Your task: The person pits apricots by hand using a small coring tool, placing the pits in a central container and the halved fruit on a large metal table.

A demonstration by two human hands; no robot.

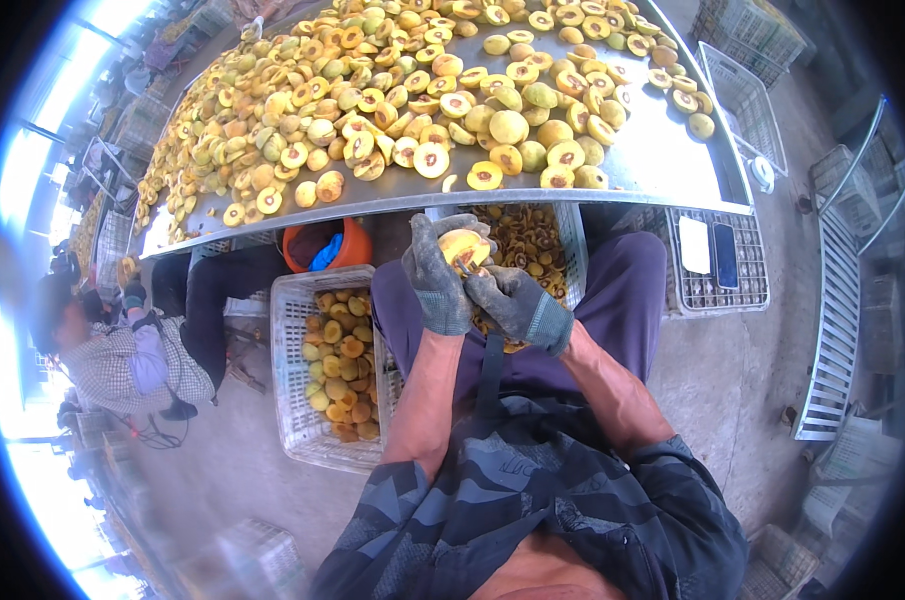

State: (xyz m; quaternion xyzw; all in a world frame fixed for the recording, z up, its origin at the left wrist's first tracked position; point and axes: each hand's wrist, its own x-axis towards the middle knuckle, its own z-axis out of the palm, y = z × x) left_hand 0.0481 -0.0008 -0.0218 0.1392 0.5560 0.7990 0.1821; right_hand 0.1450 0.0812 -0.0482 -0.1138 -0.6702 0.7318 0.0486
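Both hands wear grey knit gloves and meet over the lap. A halved yellow fruit (464,249), its cut face with a brown centre turned up, is held in my left hand (436,274). My right hand (516,298) grips a small dark metal tool (463,267), whose tip is at the fruit; most of the tool is hidden by the fingers. Below and behind the hands, a crate of brownish fruit pieces (531,244) sits between the knees. On the metal table (647,161) ahead lie many fruit halves (431,160).
A white plastic crate (291,420) of fruit halves stands left of the lap, near an orange bucket (359,251). A co-worker (152,352) sits at far left. An upturned crate at right bears a phone (725,256) and a white card (694,245). A metal rack (831,337) stands farther right.
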